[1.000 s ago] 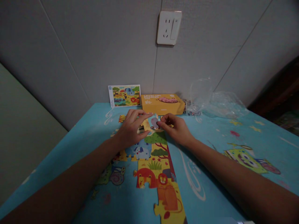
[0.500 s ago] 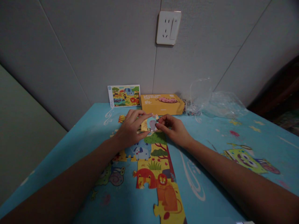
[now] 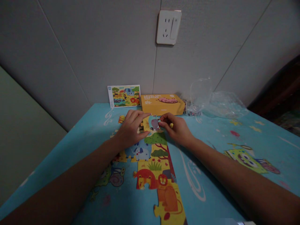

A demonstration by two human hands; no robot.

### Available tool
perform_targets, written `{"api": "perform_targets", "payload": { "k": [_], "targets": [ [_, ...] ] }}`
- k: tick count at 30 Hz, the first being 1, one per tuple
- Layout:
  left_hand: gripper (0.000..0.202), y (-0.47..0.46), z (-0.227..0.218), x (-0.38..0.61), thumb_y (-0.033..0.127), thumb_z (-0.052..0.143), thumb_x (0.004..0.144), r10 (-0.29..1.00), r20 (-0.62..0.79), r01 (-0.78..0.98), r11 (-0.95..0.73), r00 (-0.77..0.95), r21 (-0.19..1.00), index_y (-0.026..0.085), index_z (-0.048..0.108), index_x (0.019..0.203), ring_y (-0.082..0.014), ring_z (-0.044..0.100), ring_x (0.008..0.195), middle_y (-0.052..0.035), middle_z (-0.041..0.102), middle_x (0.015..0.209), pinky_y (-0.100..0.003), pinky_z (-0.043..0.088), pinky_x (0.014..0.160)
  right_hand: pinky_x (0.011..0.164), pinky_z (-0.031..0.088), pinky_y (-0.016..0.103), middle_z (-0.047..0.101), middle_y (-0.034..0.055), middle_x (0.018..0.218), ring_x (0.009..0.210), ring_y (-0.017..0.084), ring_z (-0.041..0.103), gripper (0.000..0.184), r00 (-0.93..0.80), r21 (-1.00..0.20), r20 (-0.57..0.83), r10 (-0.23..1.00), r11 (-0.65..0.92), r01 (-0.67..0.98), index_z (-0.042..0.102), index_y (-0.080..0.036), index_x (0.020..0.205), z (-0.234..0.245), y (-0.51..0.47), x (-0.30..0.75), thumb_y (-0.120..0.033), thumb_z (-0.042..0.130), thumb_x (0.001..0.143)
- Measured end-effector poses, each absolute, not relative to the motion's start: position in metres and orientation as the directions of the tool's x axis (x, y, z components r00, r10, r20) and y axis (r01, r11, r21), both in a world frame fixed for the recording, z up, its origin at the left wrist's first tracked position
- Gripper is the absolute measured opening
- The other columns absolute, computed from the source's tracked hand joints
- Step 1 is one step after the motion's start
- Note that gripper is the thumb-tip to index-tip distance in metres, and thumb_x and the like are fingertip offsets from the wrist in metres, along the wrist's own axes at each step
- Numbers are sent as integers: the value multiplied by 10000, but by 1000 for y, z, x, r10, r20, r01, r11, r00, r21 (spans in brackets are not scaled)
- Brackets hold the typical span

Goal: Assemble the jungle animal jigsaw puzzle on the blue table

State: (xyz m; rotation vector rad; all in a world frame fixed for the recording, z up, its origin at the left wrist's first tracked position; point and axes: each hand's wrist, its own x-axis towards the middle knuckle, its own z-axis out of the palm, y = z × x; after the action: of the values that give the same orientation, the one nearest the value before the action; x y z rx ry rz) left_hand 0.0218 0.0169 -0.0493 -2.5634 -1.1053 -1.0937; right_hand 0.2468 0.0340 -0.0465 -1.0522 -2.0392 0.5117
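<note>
A partly joined animal jigsaw [image 3: 154, 168] lies on the blue table [image 3: 211, 162], running from the near edge toward the wall. At its far end both hands meet over a small piece showing a purple animal [image 3: 154, 123]. My left hand [image 3: 130, 128] rests on the puzzle with fingers curled, its fingertips touching the piece's left side. My right hand [image 3: 176, 128] pinches the piece's right edge between thumb and fingers. Other loose pieces lie partly hidden under the hands.
An orange puzzle box [image 3: 162, 104] and a picture card [image 3: 124, 96] stand against the wall behind the hands. Crumpled clear plastic bags [image 3: 215, 103] lie at the back right. A wall socket [image 3: 168, 27] is above. The table's left edge drops off.
The hands stay almost in place; the small piece between them has been shifted slightly, and my right fingers have moved a little to the right along it.
</note>
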Motion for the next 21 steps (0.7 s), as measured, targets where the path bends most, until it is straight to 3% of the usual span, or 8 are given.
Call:
{"api": "perform_targets", "payload": {
  "k": [5,11,14,17,21],
  "targets": [
    [546,18,-51,21,277,711,816,589,668,700,-700,454,142,144,503,1304,-288,507,1082,-115,599,1143,-461,437,955,581,391,265,628,22,703,602,147,545,125,-298,-577,514,804,582,573,543,-200,862,-44,39,254,-319,514,882],
    [533,21,-54,18,265,700,810,607,669,722,-675,429,149,151,509,1294,-292,508,1084,-118,597,1145,-464,441,952,560,357,271,596,14,651,577,145,510,164,-267,-586,481,835,532,611,546,-193,816,-47,42,255,-323,478,890],
    [546,21,-53,18,270,711,808,606,666,723,-676,435,143,131,508,1296,-290,503,1091,-123,593,1146,-456,440,961,584,388,274,628,22,720,603,145,535,186,-317,-600,429,846,529,601,579,-175,940,-49,41,252,-342,509,897],
    [544,20,-53,18,259,709,810,604,666,723,-677,439,138,121,508,1296,-289,499,1098,-127,588,1147,-453,439,965,645,430,297,658,71,872,714,174,574,352,-396,-546,401,826,563,620,584,-150,1105,-51,39,250,-383,630,846],
    [538,21,-54,19,258,697,815,606,663,725,-676,440,136,144,506,1304,-292,498,1097,-120,583,1148,-464,437,966,723,455,328,662,110,1001,842,209,591,466,-468,-486,386,795,606,629,591,-153,1160,-51,39,250,-400,724,787]
  ]
}}
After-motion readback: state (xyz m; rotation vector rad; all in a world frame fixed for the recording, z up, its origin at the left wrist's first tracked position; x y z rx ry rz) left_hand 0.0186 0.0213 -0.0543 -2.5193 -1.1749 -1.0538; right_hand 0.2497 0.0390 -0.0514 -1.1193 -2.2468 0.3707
